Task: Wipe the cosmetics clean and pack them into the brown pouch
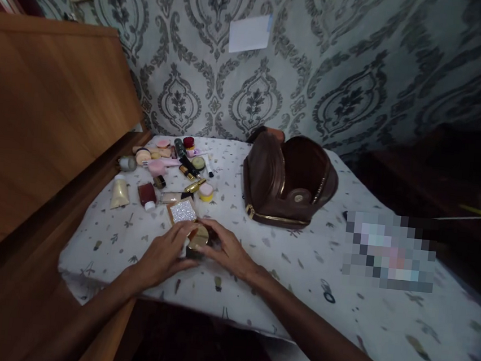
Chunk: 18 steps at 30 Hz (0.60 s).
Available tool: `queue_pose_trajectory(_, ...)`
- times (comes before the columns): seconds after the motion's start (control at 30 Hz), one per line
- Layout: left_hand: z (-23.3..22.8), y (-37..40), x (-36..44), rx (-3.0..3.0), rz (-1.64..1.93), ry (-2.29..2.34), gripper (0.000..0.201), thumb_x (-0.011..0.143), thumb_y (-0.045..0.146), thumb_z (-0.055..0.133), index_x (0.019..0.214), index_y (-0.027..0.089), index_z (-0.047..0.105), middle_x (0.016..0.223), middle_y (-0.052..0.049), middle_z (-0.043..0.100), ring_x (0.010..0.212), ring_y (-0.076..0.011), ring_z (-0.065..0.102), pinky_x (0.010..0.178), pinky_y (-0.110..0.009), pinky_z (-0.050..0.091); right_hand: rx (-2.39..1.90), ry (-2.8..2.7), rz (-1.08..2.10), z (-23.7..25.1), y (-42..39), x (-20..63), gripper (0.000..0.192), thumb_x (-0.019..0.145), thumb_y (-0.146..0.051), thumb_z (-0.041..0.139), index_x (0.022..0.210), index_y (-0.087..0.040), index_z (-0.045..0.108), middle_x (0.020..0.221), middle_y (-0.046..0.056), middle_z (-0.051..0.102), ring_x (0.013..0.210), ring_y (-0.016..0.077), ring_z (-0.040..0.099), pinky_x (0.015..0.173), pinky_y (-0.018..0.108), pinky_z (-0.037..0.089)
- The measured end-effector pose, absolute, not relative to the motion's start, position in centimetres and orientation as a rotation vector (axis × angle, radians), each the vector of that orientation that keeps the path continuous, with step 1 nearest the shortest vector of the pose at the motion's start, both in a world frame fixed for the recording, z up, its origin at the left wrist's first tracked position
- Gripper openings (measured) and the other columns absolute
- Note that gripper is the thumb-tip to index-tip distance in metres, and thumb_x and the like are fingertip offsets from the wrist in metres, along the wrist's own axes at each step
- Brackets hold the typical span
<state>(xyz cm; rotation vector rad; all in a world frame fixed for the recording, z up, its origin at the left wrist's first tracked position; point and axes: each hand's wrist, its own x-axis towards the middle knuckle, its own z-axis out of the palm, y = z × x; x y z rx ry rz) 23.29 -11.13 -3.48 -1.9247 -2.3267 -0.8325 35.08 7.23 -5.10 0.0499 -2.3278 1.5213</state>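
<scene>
Between my two hands is a small round jar (198, 237) with a shiny gold lid and a dark side, low over the near part of the table. My left hand (166, 255) closes round its left side, thumb and fingers curved. From the right, my right hand (229, 251) grips the same jar. Fingers cover part of it. Just behind lies a square compact (183, 211) with a silver glitter top and gold rim. A foundation bottle (172, 197) and a yellow jar with a pale pink lid (206, 192) are beyond that.
A brown cosmetic bag (266, 174) stands unzipped at the back middle. Several cosmetics, including a cream tube (120, 193) and a dark red bottle (147, 195), lie at the left. A wooden panel (50, 122) borders the left side; a blurred-out object (391, 252) lies right.
</scene>
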Motion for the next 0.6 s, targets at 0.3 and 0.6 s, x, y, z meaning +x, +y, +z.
queue_pose_trajectory(0.3, -1.0, -10.3, 18.5, -1.694, -0.952, -2.483, 0.037, 0.093, 0.045, 0.055, 0.125, 0.025, 0.056, 0.119, -0.008, 0.063, 0.111, -0.0251, 0.061, 0.097, -0.039, 0.05, 0.031, -2.447, 1.343, -6.1, 7.1, 34.9, 0.069, 0.081, -0.038, 0.076, 0.141, -0.022, 0.046, 0.137, 0.013, 0.057, 0.126, 0.0275, 0.055, 0.106, 0.048, 0.045)
queue_pose_trajectory(0.6, 1.2, -9.5, 17.8, -1.624, -0.099, -2.866, 0.081, 0.076, 0.044, 0.073, 0.146, 0.026, 0.035, 0.136, -0.013, 0.05, 0.111, -0.0331, 0.063, 0.084, -0.037, 0.052, 0.069, -2.501, 1.25, -6.3, 7.1, 35.0, 0.071, 0.08, -0.036, 0.075, 0.143, -0.023, 0.044, 0.136, 0.013, 0.058, 0.125, 0.0294, 0.054, 0.104, 0.05, 0.045)
